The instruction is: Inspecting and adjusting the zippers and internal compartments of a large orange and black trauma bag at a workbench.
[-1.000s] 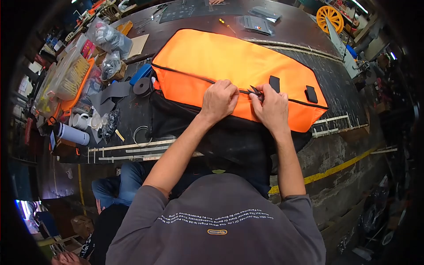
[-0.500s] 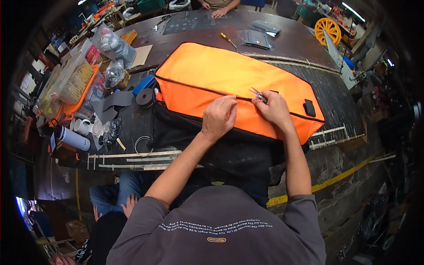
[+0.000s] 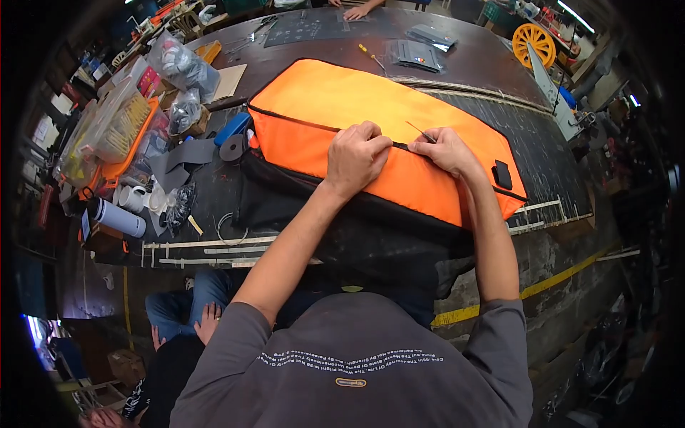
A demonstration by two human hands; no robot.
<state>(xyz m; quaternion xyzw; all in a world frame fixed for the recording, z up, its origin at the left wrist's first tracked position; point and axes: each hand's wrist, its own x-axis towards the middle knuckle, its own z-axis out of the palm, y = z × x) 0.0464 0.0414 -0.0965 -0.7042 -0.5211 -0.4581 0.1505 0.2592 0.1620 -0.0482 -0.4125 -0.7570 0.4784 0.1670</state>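
A large orange fabric bag or cover (image 3: 328,93) with black edging lies on the dark table, black fabric (image 3: 278,189) showing under its near side. My left hand (image 3: 355,160) is closed, its thumb and fingers pinching the black edging strip (image 3: 401,145) along the near top edge. Just right of it, my right hand (image 3: 446,151) is closed around a small pair of thread snips (image 3: 427,135), its thin blade pointing up and left over the orange fabric. Those fingertips also meet the black strip; whether they grip it is hidden. A black tab (image 3: 501,174) sits near the right end.
At left are a grey tape roll (image 3: 232,148), a blue case (image 3: 232,128), a white bottle (image 3: 120,217), mugs and plastic boxes. A yellow screwdriver (image 3: 371,58) and packaged grey pieces (image 3: 417,55) lie beyond. Another person's hand (image 3: 359,11) rests at the far edge; someone sits at lower left.
My left hand has moved up onto the black edging and now pinches it. My right hand has shifted slightly, turning the snips. The bag has slid a little.
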